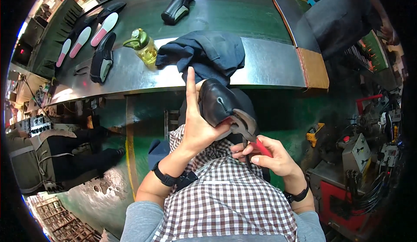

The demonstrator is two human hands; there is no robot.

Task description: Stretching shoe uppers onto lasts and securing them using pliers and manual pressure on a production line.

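Shoe [213, 99], clasped in left hand [199, 131], may scuff if pincers [249, 134], gripped in right hand [278, 156], slip.

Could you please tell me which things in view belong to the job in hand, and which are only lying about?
In the job:
- black shoe, in the left hand
- red-handled pincers, in the right hand

Apparently lying about:
- green bottle
- dark blue cloth
- pink-and-white insoles, possibly related

Floor [145, 126]: green, yellow line [130, 163] at left | Bench: green top [243, 11], shiny metal edge [271, 63] | Right: machinery [357, 153], red base [336, 200] | Light: bright reflections on metal edge
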